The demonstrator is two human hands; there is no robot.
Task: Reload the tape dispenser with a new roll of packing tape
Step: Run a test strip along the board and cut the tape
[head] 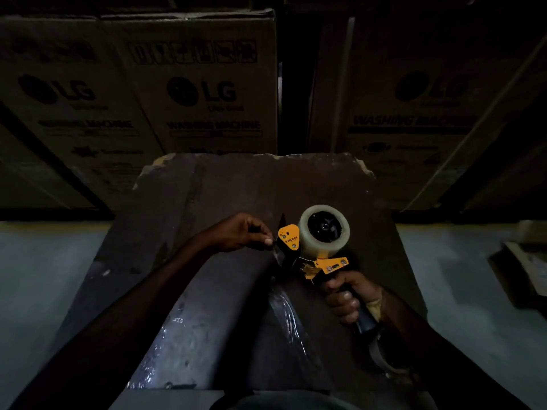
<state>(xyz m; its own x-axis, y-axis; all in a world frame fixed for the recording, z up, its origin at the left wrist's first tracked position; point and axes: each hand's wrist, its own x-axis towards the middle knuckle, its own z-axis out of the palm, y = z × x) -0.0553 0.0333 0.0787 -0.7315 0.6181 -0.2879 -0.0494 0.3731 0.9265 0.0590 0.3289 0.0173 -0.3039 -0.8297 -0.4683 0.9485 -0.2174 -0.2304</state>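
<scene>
An orange and black tape dispenser (313,258) is held upright over a dark worn table (236,187). A roll of clear packing tape (324,230) sits on its hub. My right hand (349,297) grips the dispenser's dark handle from below. At the dispenser's front end, by the orange side plate, my left hand (239,235) pinches what looks like the loose tape end between thumb and fingertips. The thin strip itself is hard to make out in the dim light.
Large cardboard washing-machine boxes (189,84) stand close behind the table. A crumpled clear plastic film (287,315) lies on the table near me. Another roll-like ring (381,353) shows under my right forearm. A flat carton (524,267) lies on the floor at right.
</scene>
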